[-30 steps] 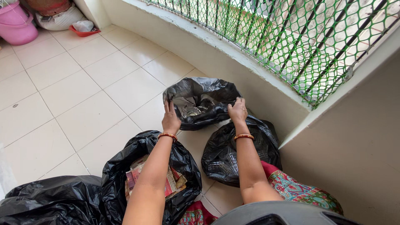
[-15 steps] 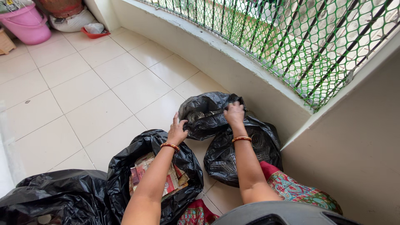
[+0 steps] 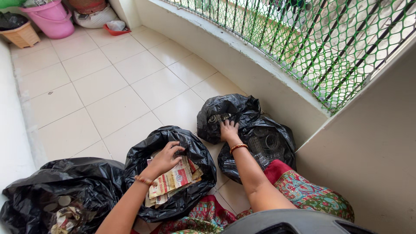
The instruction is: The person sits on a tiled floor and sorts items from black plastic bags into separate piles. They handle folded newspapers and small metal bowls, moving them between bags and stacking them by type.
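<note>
My left hand (image 3: 167, 157) curls over the rim of a black bag (image 3: 143, 151) that holds newspapers and printed papers (image 3: 173, 180). My right hand (image 3: 228, 129) lies flat, fingers apart, on a smaller black bag (image 3: 236, 106) by the low wall; shiny metal pieces (image 3: 216, 117) show in its mouth. Under my right forearm sits another black bag (image 3: 271, 143) with clear plastic items inside. A fourth black bag (image 3: 65, 182) at my left holds crumpled scraps. Both wrists wear orange bangles.
A low white wall (image 3: 242, 65) with green mesh railing (image 3: 303, 39) curves along the right. A plain wall (image 3: 372, 151) stands at the right. Far back are a pink bucket (image 3: 54, 19), a woven basket (image 3: 24, 35) and a red tray (image 3: 116, 29). The floor is pale tile (image 3: 108, 86).
Both hands let the far bag's mouth down from held open. My left hand moved back to the paper bag's rim; my right hand now rests flat on the far bag.
</note>
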